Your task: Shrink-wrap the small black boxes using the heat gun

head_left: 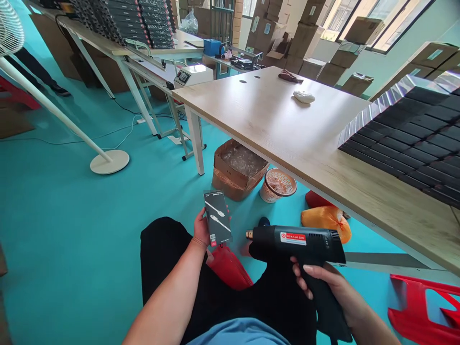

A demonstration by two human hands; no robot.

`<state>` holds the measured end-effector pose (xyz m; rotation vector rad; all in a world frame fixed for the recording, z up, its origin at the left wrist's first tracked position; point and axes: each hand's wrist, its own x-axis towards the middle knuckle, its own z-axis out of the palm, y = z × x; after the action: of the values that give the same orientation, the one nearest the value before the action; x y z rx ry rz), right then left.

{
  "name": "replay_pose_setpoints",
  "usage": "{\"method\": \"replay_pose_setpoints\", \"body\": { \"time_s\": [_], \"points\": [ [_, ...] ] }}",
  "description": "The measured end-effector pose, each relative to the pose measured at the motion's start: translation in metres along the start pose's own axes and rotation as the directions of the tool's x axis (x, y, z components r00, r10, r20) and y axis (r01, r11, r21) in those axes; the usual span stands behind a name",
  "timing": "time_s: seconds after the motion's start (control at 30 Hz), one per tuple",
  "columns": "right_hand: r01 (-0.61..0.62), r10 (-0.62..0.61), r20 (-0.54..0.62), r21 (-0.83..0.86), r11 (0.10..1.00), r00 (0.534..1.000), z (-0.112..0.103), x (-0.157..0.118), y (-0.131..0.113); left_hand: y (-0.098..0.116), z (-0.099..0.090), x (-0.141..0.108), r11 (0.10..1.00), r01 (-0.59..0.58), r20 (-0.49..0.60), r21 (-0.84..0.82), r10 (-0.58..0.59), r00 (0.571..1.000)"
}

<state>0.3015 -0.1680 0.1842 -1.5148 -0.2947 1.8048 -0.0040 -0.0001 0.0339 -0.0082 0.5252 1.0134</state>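
Note:
My left hand [203, 229] grips a flat black cable box [218, 218] by its side, its printed front with two white cable plugs facing up. The fingertips show along the box's right edge. In my right hand [319, 278] is a black heat gun [300, 242] with a red and white label, the fingers wrapped round its handle. The heat gun's nozzle points left toward the box, with a gap between them. Both are held above my lap.
A wooden table [251, 103] stands ahead, bearing stacked black boxes [413, 139] at right. Below it are a carton [232, 179] of clear wrap, a waste basket [269, 191] and an orange bag [323, 218]. A red stool [406, 306] is at right, a white fan stand [109, 161] at left.

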Motion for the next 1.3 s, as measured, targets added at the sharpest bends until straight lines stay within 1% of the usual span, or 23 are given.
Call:
{"method": "replay_pose_setpoints", "body": {
  "time_s": [0.07,0.1,0.17,0.27,0.37,0.43,0.53,0.7,0.83,0.9,0.97,1.03,1.1,1.17,1.23,1.3],
  "points": [
    [-0.011,0.014,-0.02,0.142,0.99,1.0,0.002,0.006,0.002,-0.001,0.001,-0.001,1.0,-0.005,-0.011,0.016,0.005,1.0],
    [-0.014,0.017,-0.014,0.186,0.982,1.0,0.004,0.008,0.003,-0.001,0.001,0.0,1.0,-0.004,-0.019,0.021,0.005,1.0],
    [-0.017,0.011,0.03,0.209,0.978,0.999,0.012,0.013,0.007,-0.002,-0.001,0.001,1.0,-0.003,-0.034,0.028,0.004,0.999],
    [-0.005,-0.017,0.112,0.196,0.981,0.994,0.025,0.02,0.014,-0.003,-0.004,0.002,0.999,-0.013,-0.053,0.034,0.014,0.998],
    [0.012,-0.043,0.115,0.256,0.967,0.992,0.037,0.031,0.016,-0.003,-0.005,0.0,0.999,-0.002,-0.066,0.052,0.006,0.998],
    [-0.007,-0.031,0.11,0.326,0.945,0.993,0.043,0.04,0.013,-0.003,-0.004,-0.002,0.999,0.023,-0.067,0.042,-0.02,0.998],
    [-0.039,-0.019,0.136,0.411,0.911,0.99,0.049,0.05,0.007,-0.004,-0.003,-0.005,0.998,0.07,-0.068,-0.006,-0.07,0.995],
    [-0.028,-0.038,0.143,0.43,0.902,0.989,0.056,0.055,-0.002,-0.005,-0.007,-0.004,0.991,0.125,-0.117,0.039,-0.12,0.986],
    [-0.02,-0.029,0.108,0.429,0.903,0.994,0.057,0.057,-0.01,-0.007,-0.012,-0.001,0.989,0.116,-0.067,0.089,-0.111,0.992],
    [-0.007,-0.034,0.085,0.436,0.9,0.996,0.059,0.058,-0.014,-0.008,-0.014,0.0,0.987,0.117,-0.06,0.108,-0.111,0.992],
    [0.006,-0.046,0.082,0.428,0.904,0.996,0.064,0.058,-0.017,-0.009,-0.017,0.001,0.985,0.123,-0.066,0.121,-0.116,0.991],
    [0.024,-0.071,0.109,0.382,0.924,0.991,0.07,0.057,-0.019,-0.01,-0.019,0.003,0.983,0.123,-0.085,0.136,-0.112,0.99],
    [0.073,-0.122,0.159,0.282,0.957,0.98,0.078,0.056,-0.021,-0.011,-0.02,0.004,0.981,0.117,-0.099,0.152,-0.103,0.99],
    [0.166,-0.193,0.174,0.16,0.973,0.966,0.084,0.056,-0.023,-0.012,-0.02,0.004,0.981,0.102,-0.103,0.168,-0.086,0.991],
    [0.252,-0.259,0.121,0.065,0.965,0.958,0.087,0.058,-0.025,-0.013,-0.021,0.004,0.981,0.088,-0.099,0.175,-0.071,0.993],
    [0.274,-0.274,0.063,0.0,0.962,0.96,0.09,0.059,-0.029,-0.014,-0.022,0.005,0.981,0.083,-0.103,0.176,-0.065,0.993]
  ]
}}
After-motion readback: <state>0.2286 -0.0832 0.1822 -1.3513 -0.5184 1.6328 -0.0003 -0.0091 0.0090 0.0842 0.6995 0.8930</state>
